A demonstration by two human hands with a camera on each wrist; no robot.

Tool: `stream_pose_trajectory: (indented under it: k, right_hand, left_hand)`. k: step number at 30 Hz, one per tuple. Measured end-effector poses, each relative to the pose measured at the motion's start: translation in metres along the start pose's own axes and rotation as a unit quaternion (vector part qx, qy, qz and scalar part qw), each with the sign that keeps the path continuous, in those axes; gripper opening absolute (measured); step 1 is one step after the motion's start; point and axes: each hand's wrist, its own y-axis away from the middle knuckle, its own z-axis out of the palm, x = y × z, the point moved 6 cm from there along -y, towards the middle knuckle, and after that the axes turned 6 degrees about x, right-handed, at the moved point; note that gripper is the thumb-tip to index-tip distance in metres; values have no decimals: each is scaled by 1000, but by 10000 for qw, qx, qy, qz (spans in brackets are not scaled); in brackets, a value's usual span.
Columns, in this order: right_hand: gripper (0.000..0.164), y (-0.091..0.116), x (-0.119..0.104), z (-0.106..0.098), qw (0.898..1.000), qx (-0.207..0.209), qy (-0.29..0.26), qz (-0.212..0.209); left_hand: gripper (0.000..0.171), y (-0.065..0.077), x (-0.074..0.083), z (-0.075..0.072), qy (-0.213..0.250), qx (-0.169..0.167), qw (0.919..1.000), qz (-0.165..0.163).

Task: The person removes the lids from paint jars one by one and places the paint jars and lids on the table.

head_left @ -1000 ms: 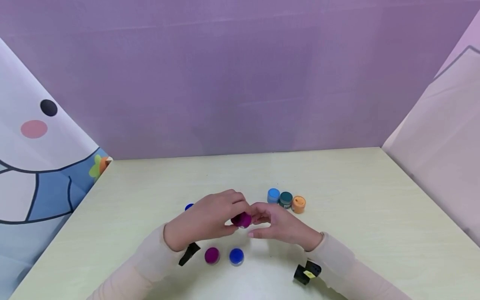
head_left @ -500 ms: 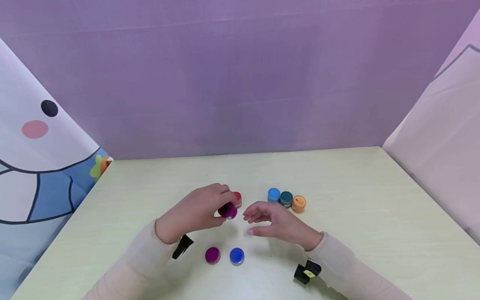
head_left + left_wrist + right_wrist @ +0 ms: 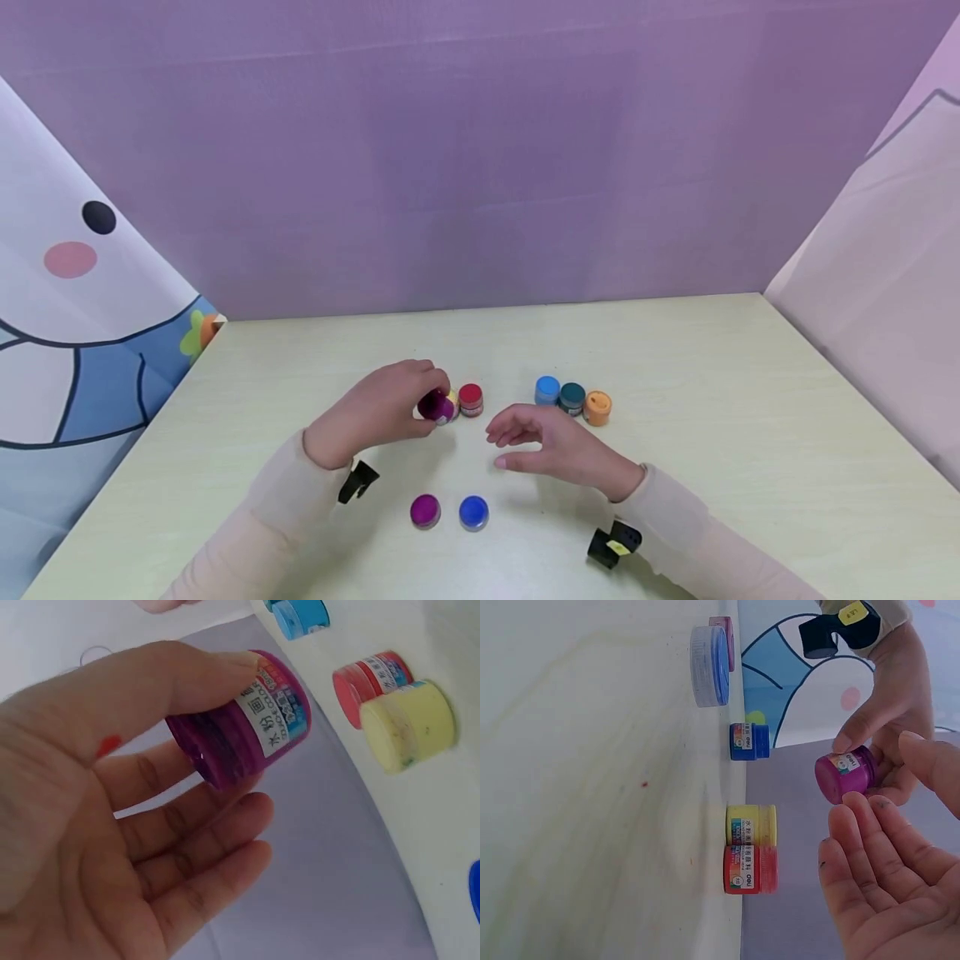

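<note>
Thumb and fingers of my left hand (image 3: 378, 408) pinch a small purple paint jar (image 3: 274, 731), held tilted above the table. Its label faces the thumb in the left wrist view. Just beyond it stand a yellow paint jar (image 3: 412, 726) and a red paint jar (image 3: 470, 402), side by side; my left hand partly covers the yellow one in the head view. My right hand (image 3: 551, 446) hovers to the right with loosely bent fingers and holds nothing. A blue paint jar (image 3: 750, 742) stands farther left, hidden behind my left hand in the head view.
Nearer me lie a round purple lid (image 3: 425, 511) and a round blue lid (image 3: 473, 512) on the pale table (image 3: 675, 375). Light blue (image 3: 547, 390), dark green (image 3: 572, 398) and orange (image 3: 597, 408) paint jars stand together beyond my right hand. A purple backdrop (image 3: 480, 167) rises behind.
My left hand has carried the purple jar away from my right hand, to the left and slightly farther back. The red and yellow jars have come into sight. My right hand stays nearly still.
</note>
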Motion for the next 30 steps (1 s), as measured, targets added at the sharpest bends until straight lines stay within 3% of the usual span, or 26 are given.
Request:
stream_pose_trajectory:
  k: [7, 17, 30]
  right_hand:
    - [30, -1, 2, 0, 9999, -15, 104, 78]
    - [28, 0, 2, 0, 9999, -13, 5, 152]
    - [29, 0, 1, 2, 9999, -95, 63, 82]
  left_hand:
    - [24, 1, -16, 6, -135, -369, 9964, -756]
    - [23, -1, -38, 16, -296, -517, 9923, -1084]
    - [23, 2, -61, 36, -122, -904, 9833, -1576]
